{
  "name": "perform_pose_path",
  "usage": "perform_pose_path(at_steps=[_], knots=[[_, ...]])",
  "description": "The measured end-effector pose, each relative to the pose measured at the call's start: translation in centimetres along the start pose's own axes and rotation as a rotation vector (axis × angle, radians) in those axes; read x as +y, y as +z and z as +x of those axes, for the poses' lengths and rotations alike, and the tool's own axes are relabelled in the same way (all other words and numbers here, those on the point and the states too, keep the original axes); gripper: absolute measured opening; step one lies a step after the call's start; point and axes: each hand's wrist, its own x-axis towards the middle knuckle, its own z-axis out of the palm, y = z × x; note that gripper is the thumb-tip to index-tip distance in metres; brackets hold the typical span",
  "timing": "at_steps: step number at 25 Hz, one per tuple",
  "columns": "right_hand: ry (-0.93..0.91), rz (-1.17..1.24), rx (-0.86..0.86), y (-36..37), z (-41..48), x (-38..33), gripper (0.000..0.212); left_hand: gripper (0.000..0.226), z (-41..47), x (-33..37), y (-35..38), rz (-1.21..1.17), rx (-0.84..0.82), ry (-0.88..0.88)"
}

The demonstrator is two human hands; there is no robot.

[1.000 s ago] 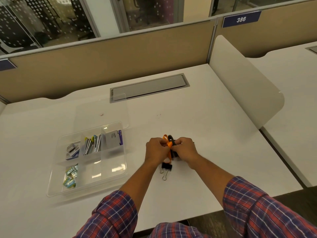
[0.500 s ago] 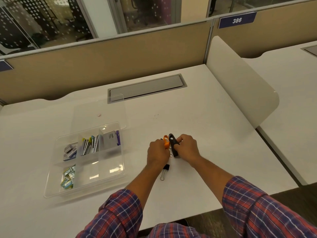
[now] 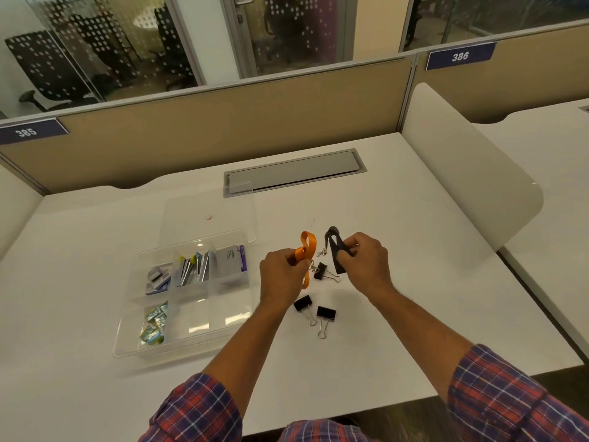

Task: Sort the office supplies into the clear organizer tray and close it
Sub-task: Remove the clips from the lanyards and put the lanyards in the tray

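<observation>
Two straps up off white desk [image 3: 414, 282]: orange fabric loop [image 3: 305, 248] pinched in left hand [image 3: 280, 275], black fabric loop [image 3: 334, 250] pinched in right hand [image 3: 366, 263], apart. Three black binder clips [image 3: 302, 304] loose on desk between and below hands. Left of hands, clear plastic organizer tray [image 3: 159, 354], partly filled, transparent lid [image 3: 210, 212] open behind.

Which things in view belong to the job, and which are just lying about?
Job: clear plastic organizer tray, its clear lid, orange fabric strap in left hand, black fabric strap in right hand, three black binder clips.
Lying about: grey cable hatch, blue number signs.
</observation>
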Motion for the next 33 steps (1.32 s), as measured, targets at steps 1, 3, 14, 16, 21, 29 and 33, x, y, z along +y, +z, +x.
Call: perform_pose_path(at_steps=[1, 3, 14, 16, 21, 29, 33], knots=[[-0.02, 0.012, -0.003, 0.3, -0.4, -1.1, 0.018, 0.02, -0.2, -0.1, -1.3, -0.012, 0.02, 0.014], [-0.057, 0.027, -0.006, 1.3, -1.7, -3.5, 0.017, 0.021, -0.7, -0.7, -4.1, -0.028, 0.054, 0.041], [-0.147, 0.219, -0.19, 10.5, -11.5, -13.8, 0.013, 0.004, -3.4, -11.3, -19.9, 0.039, 0.242, -0.018], [-0.142, 0.209, -0.234, 12.6, -12.8, -14.4, 0.014, 0.01, -3.5, -13.3, -21.4, 0.056, 0.252, -0.056], [-0.123, 0.058, -0.288, 18.5, -13.9, -14.7, 0.013, 0.011, -3.5, -16.2, -23.5, 0.033, 0.255, -0.094], [-0.227, -0.398, -0.307, 25.9, -12.5, -13.6, 0.005, 0.007, -3.2, -18.7, -25.8, 0.001, 0.248, -0.116], [-0.487, -0.887, -0.279, 28.2, -12.7, -13.0, 0.006, 0.009, -3.4, -19.0, -25.7, -0.01, 0.226, -0.092]])
